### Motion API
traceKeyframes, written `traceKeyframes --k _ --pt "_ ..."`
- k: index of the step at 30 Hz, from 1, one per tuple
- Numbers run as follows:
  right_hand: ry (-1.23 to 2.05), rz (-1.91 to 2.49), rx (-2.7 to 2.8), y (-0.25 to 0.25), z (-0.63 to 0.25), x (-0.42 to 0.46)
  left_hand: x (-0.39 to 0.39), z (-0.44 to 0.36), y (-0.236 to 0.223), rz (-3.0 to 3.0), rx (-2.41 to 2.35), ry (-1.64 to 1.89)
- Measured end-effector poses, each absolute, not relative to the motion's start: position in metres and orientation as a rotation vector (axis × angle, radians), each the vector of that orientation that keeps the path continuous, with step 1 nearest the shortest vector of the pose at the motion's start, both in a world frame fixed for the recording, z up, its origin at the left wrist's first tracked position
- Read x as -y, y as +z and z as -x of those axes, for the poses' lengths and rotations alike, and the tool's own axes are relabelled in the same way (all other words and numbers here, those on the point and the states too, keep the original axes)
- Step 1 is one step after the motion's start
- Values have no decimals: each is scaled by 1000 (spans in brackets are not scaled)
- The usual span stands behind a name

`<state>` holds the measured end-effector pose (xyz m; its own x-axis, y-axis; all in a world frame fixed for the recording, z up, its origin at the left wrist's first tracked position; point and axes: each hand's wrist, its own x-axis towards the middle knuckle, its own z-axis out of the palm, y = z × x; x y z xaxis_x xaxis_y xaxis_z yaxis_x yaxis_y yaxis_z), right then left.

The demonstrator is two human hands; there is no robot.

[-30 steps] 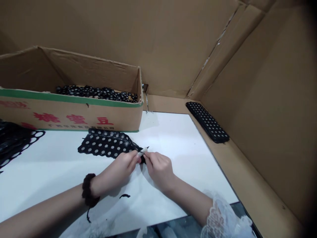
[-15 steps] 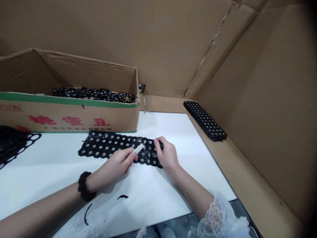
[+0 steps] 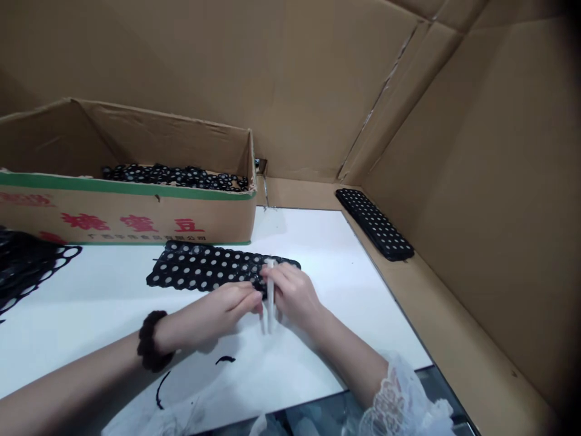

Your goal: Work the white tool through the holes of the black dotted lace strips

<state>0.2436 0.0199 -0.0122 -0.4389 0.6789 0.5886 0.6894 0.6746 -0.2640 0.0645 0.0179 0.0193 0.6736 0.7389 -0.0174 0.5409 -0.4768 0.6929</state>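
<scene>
A black strip with rows of pale dots [image 3: 204,263] lies flat on the white tabletop [image 3: 308,236]. My right hand [image 3: 295,297] is over its right end, fingers closed on a slim white stick [image 3: 271,297], which stands nearly vertical in view and is blurred. Just left of the stick is my left hand [image 3: 227,309], its thumb and fingers pinched together near the strip's lower edge. What the left fingers hold, if anything, is hidden. A dark fuzzy band [image 3: 154,341] circles the left wrist.
A cardboard box [image 3: 218,218] with black perforated pieces [image 3: 177,175] stands behind. Black ring-edged material [image 3: 27,263] lies at left. A stack of dotted black strips [image 3: 374,224] rests by the right cardboard wall [image 3: 476,181]. Black scraps [image 3: 226,359] lie in front.
The white stick has passed from my left hand to my right and turned from slanted to nearly vertical. My right hand has moved left off the strip's end, toward my left hand.
</scene>
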Motion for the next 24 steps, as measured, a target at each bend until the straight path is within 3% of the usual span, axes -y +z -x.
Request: traceKeyframes --k 4,8,14,24 --pt "124 1424 1975 -8 -262 -31 -48 -25 12 -2618 -1486 373" --pt "279 1641 1967 -6 -270 -32 -69 24 -11 -2628 -1552 350" --pt "371 1628 2083 -11 -268 -30 -66 42 -32 -2768 -1621 264" --pt "575 1344 1911 -15 -254 -26 -59 51 -16 -2691 -1562 278"
